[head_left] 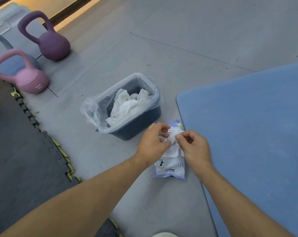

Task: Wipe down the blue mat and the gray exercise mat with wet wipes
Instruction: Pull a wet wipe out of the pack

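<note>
A pale purple wet wipes pack [169, 166] lies on the gray exercise mat [162, 53], its white lid flipped open. Over the pack's top, my left hand [153, 142] and my right hand [193, 146] both pinch a white wet wipe [172, 136] that sticks up from the opening. The blue mat [247, 125] lies to the right, its rounded corner beside the pack.
A dark bin [141, 124] lined with clear plastic holds crumpled used wipes, just behind the pack. A purple kettlebell [50, 43], a pink kettlebell [28, 79] and a grey-blue one stand at the far left. Dark interlocking floor tiles [16, 151] lie on the left.
</note>
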